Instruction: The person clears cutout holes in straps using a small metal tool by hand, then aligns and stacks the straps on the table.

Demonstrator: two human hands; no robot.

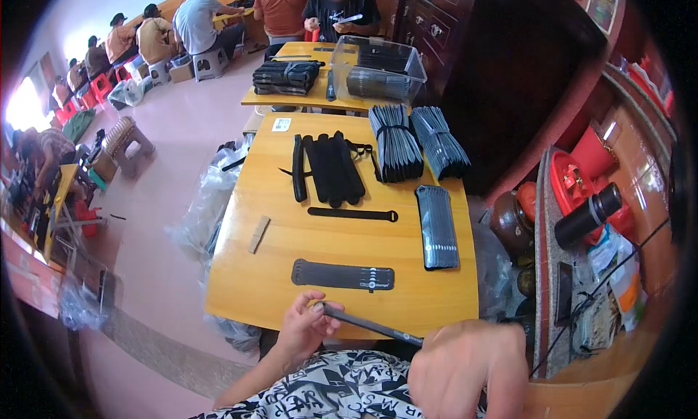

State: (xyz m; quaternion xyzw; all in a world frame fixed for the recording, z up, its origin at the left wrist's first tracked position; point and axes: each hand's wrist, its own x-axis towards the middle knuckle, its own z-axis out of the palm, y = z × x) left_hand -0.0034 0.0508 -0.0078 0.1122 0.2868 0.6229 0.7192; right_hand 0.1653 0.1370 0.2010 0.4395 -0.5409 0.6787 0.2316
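Observation:
A black strap (371, 326) is stretched between my two hands, low over the near edge of the table. My left hand (302, 328) pinches its left end between thumb and fingertips. Closed around the right end is my right hand (469, 368), which hides that end of the strap. Just beyond my hands lies a fanned row of black straps (342, 275) with white print near one end. Farther up, a single strap with a slotted end (352, 214) lies flat, and a small grey-brown strip (258, 234) is to its left.
On the wooden table (283, 302) are a packaged strap bundle (438, 226), two tied bundles (395, 142) (440, 141), and a black strap stack (334, 168). Beyond stands a clear bin (379, 70). At right, a shelf holds a black bottle (589, 215). Several people sit working farther off.

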